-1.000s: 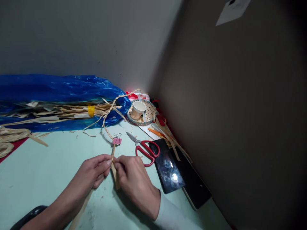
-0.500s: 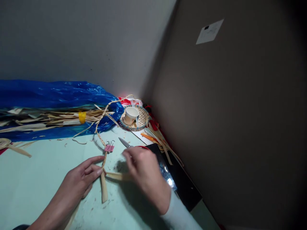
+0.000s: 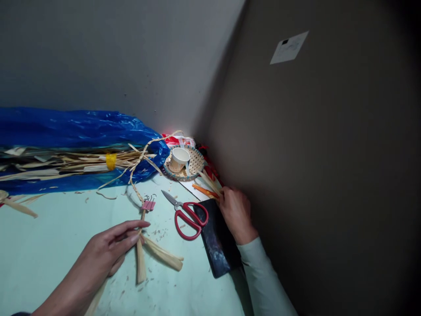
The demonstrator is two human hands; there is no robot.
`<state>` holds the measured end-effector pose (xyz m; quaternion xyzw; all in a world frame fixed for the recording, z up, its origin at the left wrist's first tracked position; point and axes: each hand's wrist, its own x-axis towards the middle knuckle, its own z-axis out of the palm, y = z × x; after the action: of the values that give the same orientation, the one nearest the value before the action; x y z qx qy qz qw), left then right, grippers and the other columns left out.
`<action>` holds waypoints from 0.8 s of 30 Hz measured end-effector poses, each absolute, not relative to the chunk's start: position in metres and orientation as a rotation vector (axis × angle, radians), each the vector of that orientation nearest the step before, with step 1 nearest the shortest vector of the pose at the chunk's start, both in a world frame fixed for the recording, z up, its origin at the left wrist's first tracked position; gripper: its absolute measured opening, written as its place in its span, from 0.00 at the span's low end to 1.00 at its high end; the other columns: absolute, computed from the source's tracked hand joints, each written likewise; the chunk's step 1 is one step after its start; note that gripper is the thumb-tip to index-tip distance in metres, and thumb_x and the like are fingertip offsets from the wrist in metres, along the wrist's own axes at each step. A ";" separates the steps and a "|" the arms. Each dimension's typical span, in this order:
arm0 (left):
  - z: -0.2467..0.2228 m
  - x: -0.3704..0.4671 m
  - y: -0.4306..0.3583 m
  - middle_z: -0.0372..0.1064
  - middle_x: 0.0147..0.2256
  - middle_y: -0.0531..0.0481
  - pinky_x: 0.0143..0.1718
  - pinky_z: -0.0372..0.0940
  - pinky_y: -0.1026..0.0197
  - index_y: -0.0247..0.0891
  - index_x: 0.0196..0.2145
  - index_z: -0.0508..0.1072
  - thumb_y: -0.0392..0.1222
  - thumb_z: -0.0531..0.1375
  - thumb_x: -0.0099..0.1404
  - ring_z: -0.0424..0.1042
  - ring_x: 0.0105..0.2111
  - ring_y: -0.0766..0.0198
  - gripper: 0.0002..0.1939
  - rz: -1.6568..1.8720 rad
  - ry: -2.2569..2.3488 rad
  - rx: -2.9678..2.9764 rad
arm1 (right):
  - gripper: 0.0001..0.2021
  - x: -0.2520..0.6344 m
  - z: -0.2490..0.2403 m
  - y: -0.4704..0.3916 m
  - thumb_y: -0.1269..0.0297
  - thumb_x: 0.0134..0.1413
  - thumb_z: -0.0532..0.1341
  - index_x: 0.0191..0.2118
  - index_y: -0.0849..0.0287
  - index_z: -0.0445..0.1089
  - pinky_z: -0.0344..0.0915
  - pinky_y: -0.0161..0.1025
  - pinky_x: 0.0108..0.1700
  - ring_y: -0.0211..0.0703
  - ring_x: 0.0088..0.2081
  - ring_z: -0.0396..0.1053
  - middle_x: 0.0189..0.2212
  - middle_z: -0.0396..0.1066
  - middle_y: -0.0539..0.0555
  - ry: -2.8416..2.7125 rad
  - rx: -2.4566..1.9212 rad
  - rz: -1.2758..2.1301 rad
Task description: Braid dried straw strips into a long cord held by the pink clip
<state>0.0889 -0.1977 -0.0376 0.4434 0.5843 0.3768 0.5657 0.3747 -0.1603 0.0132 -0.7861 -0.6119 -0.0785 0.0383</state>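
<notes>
My left hand (image 3: pixel 110 250) pinches a braid of dried plant strips (image 3: pixel 142 217) just below a pink binder clip (image 3: pixel 148 205). From the pinch, one loose strip (image 3: pixel 140 263) hangs toward me and another flat strip (image 3: pixel 166 254) slants off to the right; a further one trails under my left wrist. At the right edge of the table my right hand (image 3: pixel 236 213) is closed at a bundle of loose strips (image 3: pixel 210 182). Its fingertips are partly hidden, but they appear to grip the strips' near ends.
Red-handled scissors (image 3: pixel 190 219) lie partly on a dark phone-like slab (image 3: pixel 217 245). A woven basket (image 3: pixel 197 162) holds a paper cup (image 3: pixel 179 158). A blue plastic bag (image 3: pixel 66 127) with many strips runs along the back wall. An orange tool (image 3: pixel 205 190) sits beside the bundle.
My right hand has left the slanting strip near the braid and moved right to the loose bundle, uncovering the scissors. My left hand keeps its pinch.
</notes>
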 end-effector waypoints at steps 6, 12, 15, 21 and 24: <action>-0.042 0.089 -0.197 0.76 0.30 0.48 0.20 0.53 0.65 0.43 0.39 0.83 0.59 0.69 0.49 0.66 0.24 0.62 0.23 0.895 1.432 1.021 | 0.07 0.375 0.020 -0.161 0.71 0.63 0.57 0.42 0.65 0.72 0.55 0.39 0.32 0.49 0.34 0.73 0.32 0.76 0.61 -1.795 -2.369 -0.298; -0.036 0.089 -0.197 0.78 0.33 0.47 0.23 0.58 0.64 0.43 0.38 0.83 0.58 0.68 0.51 0.70 0.30 0.58 0.21 0.852 1.445 1.089 | 0.10 0.385 0.013 -0.159 0.71 0.67 0.54 0.38 0.64 0.73 0.53 0.39 0.31 0.47 0.32 0.71 0.34 0.75 0.63 -1.682 -2.202 -0.402; -0.036 0.088 -0.197 0.79 0.35 0.47 0.26 0.62 0.65 0.43 0.38 0.83 0.57 0.68 0.51 0.72 0.32 0.57 0.21 0.869 1.441 1.082 | 0.11 0.390 0.010 -0.156 0.73 0.65 0.53 0.37 0.62 0.74 0.58 0.39 0.37 0.49 0.37 0.70 0.35 0.74 0.62 -1.649 -2.033 -0.450; -0.037 0.084 -0.195 0.78 0.34 0.49 0.24 0.57 0.68 0.44 0.40 0.82 0.58 0.70 0.51 0.70 0.31 0.61 0.22 0.796 1.407 1.066 | 0.13 0.390 0.013 -0.159 0.73 0.63 0.52 0.42 0.63 0.74 0.64 0.40 0.43 0.48 0.39 0.72 0.39 0.76 0.62 -1.535 -1.749 -0.450; -0.038 0.085 -0.195 0.78 0.35 0.48 0.28 0.60 0.66 0.43 0.39 0.82 0.57 0.69 0.51 0.70 0.33 0.59 0.21 0.844 1.410 1.058 | 0.13 0.390 0.016 -0.161 0.71 0.62 0.53 0.41 0.63 0.75 0.64 0.42 0.44 0.50 0.41 0.72 0.39 0.77 0.62 -1.509 -1.669 -0.408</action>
<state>0.0852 -0.1955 -0.0376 0.4486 0.5980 0.3580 0.5594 0.3899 -0.1607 0.0161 -0.6642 -0.6005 -0.1625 0.4145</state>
